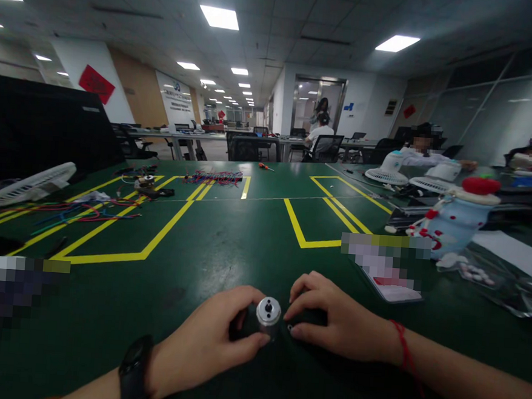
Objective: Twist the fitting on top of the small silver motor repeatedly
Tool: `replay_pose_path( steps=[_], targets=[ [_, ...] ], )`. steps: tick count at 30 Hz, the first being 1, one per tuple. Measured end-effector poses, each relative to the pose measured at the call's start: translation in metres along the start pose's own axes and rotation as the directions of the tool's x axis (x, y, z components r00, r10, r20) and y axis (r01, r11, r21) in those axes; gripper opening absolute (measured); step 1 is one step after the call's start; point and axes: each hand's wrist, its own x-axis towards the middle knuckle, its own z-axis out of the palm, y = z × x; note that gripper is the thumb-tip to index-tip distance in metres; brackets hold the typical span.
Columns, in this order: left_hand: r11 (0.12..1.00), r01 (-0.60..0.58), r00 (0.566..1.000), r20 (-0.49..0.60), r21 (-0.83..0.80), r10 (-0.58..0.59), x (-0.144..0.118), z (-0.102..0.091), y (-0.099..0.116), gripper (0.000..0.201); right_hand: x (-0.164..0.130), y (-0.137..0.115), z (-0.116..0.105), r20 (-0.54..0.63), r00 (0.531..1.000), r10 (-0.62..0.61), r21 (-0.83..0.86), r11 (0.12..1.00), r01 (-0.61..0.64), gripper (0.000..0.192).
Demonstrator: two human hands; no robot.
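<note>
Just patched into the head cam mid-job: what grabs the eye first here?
Front and centre, the left hand and right hand pinch a small silver motor on the green mat. Bright yellow tape boxes cross the mat, with coloured wires far left and a snowman-patterned bottle at right.

Both hands (210, 341) (334, 323) grip small motor (268, 314), green table (226, 245) — wires (83, 211) beyond

**Both hands closed in at the centre**

The left hand (205, 341) comes in from the lower left, watch on its wrist, fingers (248, 295) curled and thumb pressed inward. The right hand (339, 320) reaches from the right, red cord at its wrist, knuckles up, fingers bent down
</note>
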Motion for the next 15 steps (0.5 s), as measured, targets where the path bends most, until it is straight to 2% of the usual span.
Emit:
replay_pose_path(
  steps=[3,5,7,8,10,12,13,15],
  targets=[
    [1.0,-0.002,1.0,0.013,-0.007,0.002,0.0,0.0,0.0,0.019,0.004,0.003,-0.005,-0.099,0.985,0.142,0.213,0.97,-0.118,0.017],
    [1.0,-0.001,1.0,0.018,-0.014,0.001,-0.001,-0.001,0.0,0.02,0.007,0.006,-0.007,-0.162,0.945,0.284,0.339,0.915,-0.217,0.019],
    [1.0,0.003,1.0,0.021,-0.02,-0.003,-0.002,-0.001,0.0,0.021,0.009,0.008,-0.008,-0.188,0.908,0.374,0.39,0.877,-0.28,0.021],
    [1.0,0.002,1.0,0.019,-0.022,-0.002,-0.002,-0.001,0.0,0.022,0.009,0.007,-0.008,-0.19,0.907,0.376,0.372,0.882,-0.288,0.021],
    [1.0,-0.003,1.0,0.011,-0.023,0.003,-0.002,-0.001,-0.001,0.021,0.007,0.004,-0.005,-0.147,0.951,0.272,0.243,0.942,-0.232,0.017],
    [1.0,-0.009,1.0,0.005,-0.023,0.009,-0.002,-0.001,-0.002,0.019,0.005,0.0,-0.001,-0.057,0.994,0.092,0.046,0.995,-0.09,0.014],
    [1.0,-0.011,1.0,0.006,-0.024,0.011,-0.002,-0.001,-0.002,0.019,0.003,-0.003,0.001,-0.013,1.0,0.014,-0.039,0.999,-0.014,0.014],
    [0.999,-0.015,1.0,0.006,-0.028,0.015,-0.002,0.0,-0.002,0.018,0.001,-0.007,0.006,0.02,0.998,-0.067,-0.119,0.991,0.069,0.014]
  ],
)
